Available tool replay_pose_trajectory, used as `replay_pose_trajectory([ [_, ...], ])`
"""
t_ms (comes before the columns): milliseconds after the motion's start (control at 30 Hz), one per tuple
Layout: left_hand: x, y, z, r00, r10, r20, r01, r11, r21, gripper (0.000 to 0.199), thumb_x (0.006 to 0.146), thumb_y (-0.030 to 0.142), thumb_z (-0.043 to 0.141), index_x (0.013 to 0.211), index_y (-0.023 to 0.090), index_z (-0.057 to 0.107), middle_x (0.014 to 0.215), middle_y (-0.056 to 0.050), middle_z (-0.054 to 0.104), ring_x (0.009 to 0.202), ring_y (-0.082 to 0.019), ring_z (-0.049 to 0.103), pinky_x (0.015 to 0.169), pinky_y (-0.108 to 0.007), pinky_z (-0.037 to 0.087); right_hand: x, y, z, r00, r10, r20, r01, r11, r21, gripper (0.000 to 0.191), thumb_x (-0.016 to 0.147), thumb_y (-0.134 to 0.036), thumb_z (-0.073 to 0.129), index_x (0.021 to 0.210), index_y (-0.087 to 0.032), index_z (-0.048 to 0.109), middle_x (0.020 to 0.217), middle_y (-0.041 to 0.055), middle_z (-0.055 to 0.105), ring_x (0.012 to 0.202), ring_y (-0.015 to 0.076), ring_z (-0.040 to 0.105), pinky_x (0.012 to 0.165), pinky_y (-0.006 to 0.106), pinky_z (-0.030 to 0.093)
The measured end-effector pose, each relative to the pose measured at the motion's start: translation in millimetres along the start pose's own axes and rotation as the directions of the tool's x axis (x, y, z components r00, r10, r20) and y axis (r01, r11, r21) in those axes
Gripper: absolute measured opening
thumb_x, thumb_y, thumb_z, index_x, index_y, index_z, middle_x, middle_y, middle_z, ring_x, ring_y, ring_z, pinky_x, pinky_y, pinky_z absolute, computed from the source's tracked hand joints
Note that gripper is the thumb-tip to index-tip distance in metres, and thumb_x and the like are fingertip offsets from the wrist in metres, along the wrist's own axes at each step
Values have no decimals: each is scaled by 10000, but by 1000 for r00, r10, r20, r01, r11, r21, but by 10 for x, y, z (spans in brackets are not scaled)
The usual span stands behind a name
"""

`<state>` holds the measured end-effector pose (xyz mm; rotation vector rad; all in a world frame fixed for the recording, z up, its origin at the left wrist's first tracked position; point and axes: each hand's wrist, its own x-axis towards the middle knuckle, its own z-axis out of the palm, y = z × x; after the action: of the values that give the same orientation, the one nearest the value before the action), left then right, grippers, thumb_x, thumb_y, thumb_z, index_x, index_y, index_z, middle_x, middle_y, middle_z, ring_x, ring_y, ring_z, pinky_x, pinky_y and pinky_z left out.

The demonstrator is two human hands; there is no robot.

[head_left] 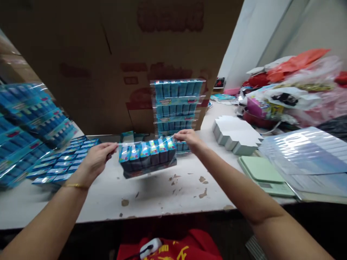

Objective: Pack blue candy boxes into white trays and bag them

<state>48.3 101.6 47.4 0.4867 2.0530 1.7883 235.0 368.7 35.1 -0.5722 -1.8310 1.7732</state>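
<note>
Between my two hands hangs a clear plastic bag of small blue boxes (148,157), lined up in a row and lifted a little off the white table (173,198). My left hand (99,159) pinches one upper corner of the plastic. At the opposite corner, my right hand (191,139) pinches the film between thumb and fingers. Just behind the bag, a stack of similar wrapped blue packs (175,108) leans against a large cardboard box (108,90). Loose blue boxes (63,160) stand in rows beyond my left wrist.
More wrapped blue packs (24,126) are piled at the left. To the right lie a stack of white cut-out cards (235,131), a pale green scale (262,173) and clear plastic sleeves (309,159). Plastic bags (295,86) heap up at the back right.
</note>
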Motion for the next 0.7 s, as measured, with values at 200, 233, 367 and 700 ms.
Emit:
replay_pose_trajectory([
  [200, 655, 371, 1085, 999, 37, 4, -37, 999, -35, 265, 516, 294, 731, 643, 110, 589, 543, 2, 530, 494, -67, 424, 434, -190, 225, 489, -183, -753, 962, -30, -270, 4, 995, -98, 200, 569, -243, 695, 489, -123, 557, 447, -13, 507, 433, 69, 414, 456, 211, 317],
  [233, 739, 380, 1223, 999, 39, -7, -39, 999, -23, 248, 523, 284, 724, 634, 110, 586, 534, 1, 527, 488, -68, 421, 433, -190, 224, 573, -150, -820, 949, -35, -312, -1, 993, -114, 204, 582, -229, 686, 478, -127, 543, 433, -17, 494, 422, 69, 408, 446, 210, 312],
  [367, 958, 325, 1614, 998, 31, -62, -30, 1000, 4, 213, 564, 273, 691, 650, 115, 576, 548, 2, 532, 489, -67, 419, 429, -183, 222, 825, 105, -994, 899, -92, -427, 14, 983, -183, 177, 628, -213, 637, 496, -144, 541, 427, -31, 485, 437, 84, 438, 455, 207, 330],
  [700, 885, -50, 1509, 997, 41, -66, -39, 999, 32, 400, 657, 462, 623, 908, 150, 612, 899, -35, 604, 658, -73, 490, 541, -182, 356, 748, 495, -1580, 929, -302, -216, 118, 792, -598, 273, 789, -385, 503, 803, -166, 665, 739, 8, 647, 712, 140, 576, 673, 231, 423],
])
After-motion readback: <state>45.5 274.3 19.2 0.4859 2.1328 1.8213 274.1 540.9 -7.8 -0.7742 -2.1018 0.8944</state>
